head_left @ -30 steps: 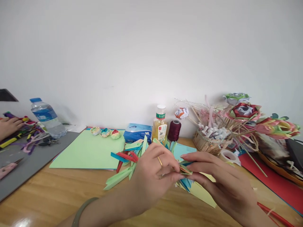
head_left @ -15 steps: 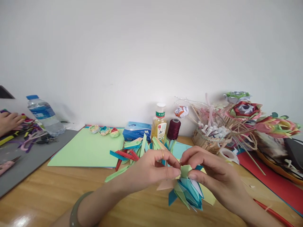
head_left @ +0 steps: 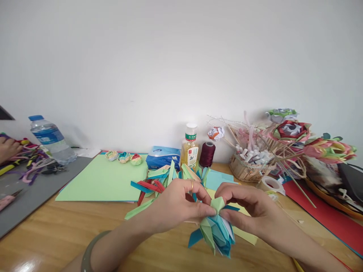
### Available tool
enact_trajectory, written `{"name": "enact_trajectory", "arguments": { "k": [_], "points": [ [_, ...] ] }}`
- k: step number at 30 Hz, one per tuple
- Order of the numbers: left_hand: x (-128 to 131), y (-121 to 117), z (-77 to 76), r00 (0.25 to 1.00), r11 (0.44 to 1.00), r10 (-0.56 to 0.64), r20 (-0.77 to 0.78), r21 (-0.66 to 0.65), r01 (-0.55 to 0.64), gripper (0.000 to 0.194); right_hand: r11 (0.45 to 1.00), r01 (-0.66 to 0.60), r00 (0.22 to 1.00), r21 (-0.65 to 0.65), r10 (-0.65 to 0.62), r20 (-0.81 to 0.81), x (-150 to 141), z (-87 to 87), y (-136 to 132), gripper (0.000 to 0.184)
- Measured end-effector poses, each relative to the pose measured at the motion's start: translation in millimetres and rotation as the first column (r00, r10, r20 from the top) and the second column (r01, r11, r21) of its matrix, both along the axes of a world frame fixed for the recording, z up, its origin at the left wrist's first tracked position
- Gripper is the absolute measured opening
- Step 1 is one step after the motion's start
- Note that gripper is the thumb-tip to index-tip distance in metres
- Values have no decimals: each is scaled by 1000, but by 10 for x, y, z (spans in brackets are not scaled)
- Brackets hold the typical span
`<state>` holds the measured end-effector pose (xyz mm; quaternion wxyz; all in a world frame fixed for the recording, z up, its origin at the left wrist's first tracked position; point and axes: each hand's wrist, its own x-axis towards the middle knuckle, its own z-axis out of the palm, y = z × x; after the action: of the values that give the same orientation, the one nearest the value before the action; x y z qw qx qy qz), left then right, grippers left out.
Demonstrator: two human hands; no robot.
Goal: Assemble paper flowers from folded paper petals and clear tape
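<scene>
Two thumbs press close together on our folded paper piece (head_left: 218, 230), which is above the near part of the wooden table (head_left: 141, 245). Our left hand (head_left: 178, 206) grasps it by thumb and fingers beside the pale green fold (head_left: 217, 204) at its top; our right hand (head_left: 252, 211) pinches it from the other side. We probably grip at this narrow part because the layers gather there, leaving the blue and green points below to spread uncrushed. The upright fold sits between our fingertips, where we can see it easily. Behind our left hand, the loose folded strips (head_left: 154, 185) lie in a heap, likely to be within easy reach. Three paper rosettes (head_left: 124, 157) sit in a row at the back of the green sheet (head_left: 107, 181), perhaps for safety from our forearms.
</scene>
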<state>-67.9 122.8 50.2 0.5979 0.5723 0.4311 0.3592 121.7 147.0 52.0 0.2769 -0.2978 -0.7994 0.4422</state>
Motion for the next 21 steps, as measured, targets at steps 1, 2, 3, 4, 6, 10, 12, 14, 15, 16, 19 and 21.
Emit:
{"name": "enact_trajectory", "arguments": {
  "k": [1, 2, 3, 4, 6, 10, 12, 14, 15, 16, 19, 21],
  "points": [
    [-4, 2, 1, 1000, 1000, 4, -9, -4, -4, 16, 1000, 11, 1000, 2, -11, 7, -8, -1, -6, 12],
    [-8, 4, 1, 1000, 1000, 8, -20, -1, -8, 16, 1000, 27, 1000, 8, -27, 15, -16, -4, -11, 10],
    [-13, 7, 1, 999, 1000, 11, -32, 10, -11, 16, 999, 43, 999, 17, -43, 23, -23, -8, -15, 9],
    [-18, 9, 2, 999, 1000, 16, -49, 27, -14, 15, 998, 57, 998, 27, -58, 32, -29, -13, -18, 8],
    [-29, 12, 5, 996, 998, 27, -83, 62, -22, 13, 996, 75, 996, 39, -77, 36, -35, -23, -20, 7],
    [-52, 20, 4, 995, 998, 9, -99, 68, -2, 14, 997, 73, 997, -5, -72, 16, -21, -49, -18, 9],
    [-61, 26, 4, 995, 999, -10, -94, 42, 14, 15, 997, 64, 998, -50, -63, 9, -11, -65, -15, 11],
    [-69, 33, 6, 996, 999, -28, -88, 29, 31, 16, 996, 53, 999, -77, -53, 6, -5, -82, -10, 13],
    [-72, 36, 7, 996, 999, -38, -81, 32, 41, 16, 996, 47, 999, -82, -46, 5, -5, -89, -8, 14],
    [-74, 38, 9, 996, 998, -45, -72, 40, 48, 16, 996, 45, 999, -83, -45, 0, -8, -94, -8, 14],
    [-74, 36, 12, 998, 997, -48, -26, 56, 50, 16, 993, 78, 995, -85, -82, -50, -21, -96, -20, 11],
    [-68, 25, 13, 1000, 997, -30, 9, 66, 30, 16, 992, 114, 988, -53, -119, -100, -31, -88, -40, 9]
  ]
}}
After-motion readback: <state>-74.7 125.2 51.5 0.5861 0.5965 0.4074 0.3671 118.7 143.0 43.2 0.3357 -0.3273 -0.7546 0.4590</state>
